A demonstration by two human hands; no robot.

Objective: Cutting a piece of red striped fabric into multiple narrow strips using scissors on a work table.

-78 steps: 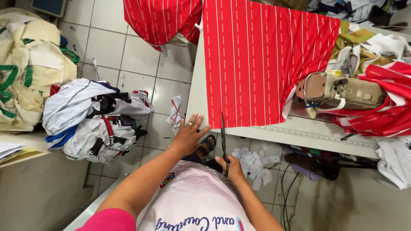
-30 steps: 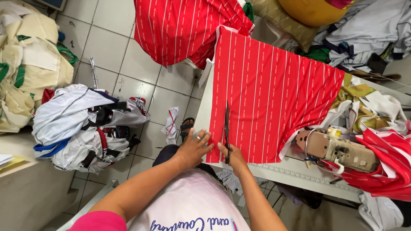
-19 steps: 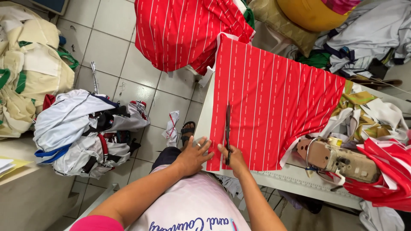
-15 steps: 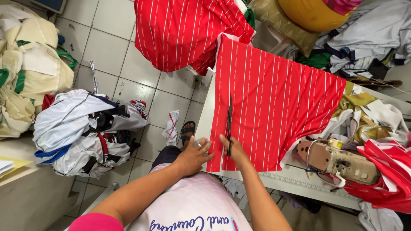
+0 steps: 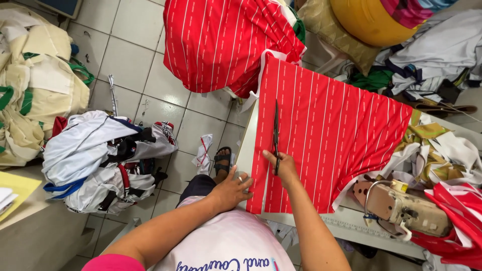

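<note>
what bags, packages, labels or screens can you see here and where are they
Cream cloth bags: heaped at far left on the floor, bulging, cream with green straps.
Yellow sheet: lower left on a grey ledge, flat, plain yellow.
White paper stack: on that sheet at the left edge, white.
Shirt lettering: bottom centre on the person's pale shirt, blue script.
No screens or signs that I can make out.

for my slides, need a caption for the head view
Right hand runs scissors up red striped fabric; left hand steadies its edge.
</note>
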